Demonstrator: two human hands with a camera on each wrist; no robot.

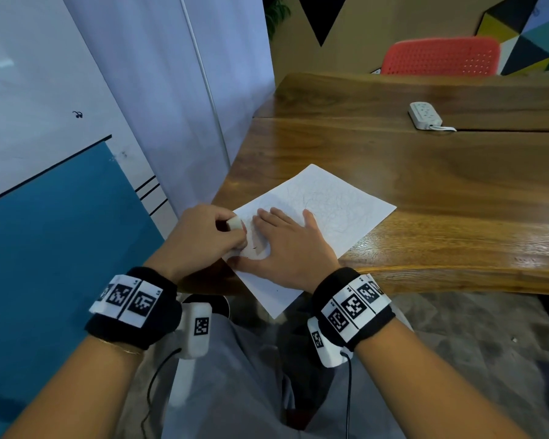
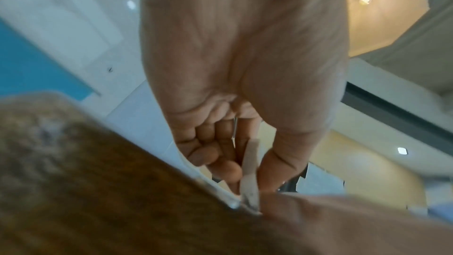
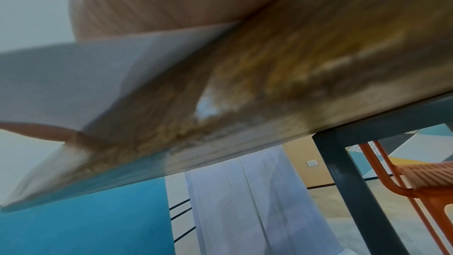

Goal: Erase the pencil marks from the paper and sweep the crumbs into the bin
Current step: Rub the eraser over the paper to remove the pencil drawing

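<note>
A long brown wooden table (image 1: 425,191) with a glossy grained top filled the right of the head view, and everything else is placed against it. Behind its far edge stood a red perforated plastic chair (image 1: 441,57). A white sheet of paper (image 1: 324,213) covered in faint grey pencil scribbles lay angled at the table's near left corner, its nearest corner hanging over the near edge. The right hand (image 1: 295,248) lay flat on the near part of that sheet, fingers straight and spread, pressing it to the table. The left hand (image 1: 200,234) hovered at the sheet's left edge, just beside the right hand, fingers curled, pinching a small white block eraser (image 1: 235,222) between thumb and fingertips, its lower end on the paper. Farther back on the table, toward its right side, sat a white power strip (image 1: 424,115).
</note>
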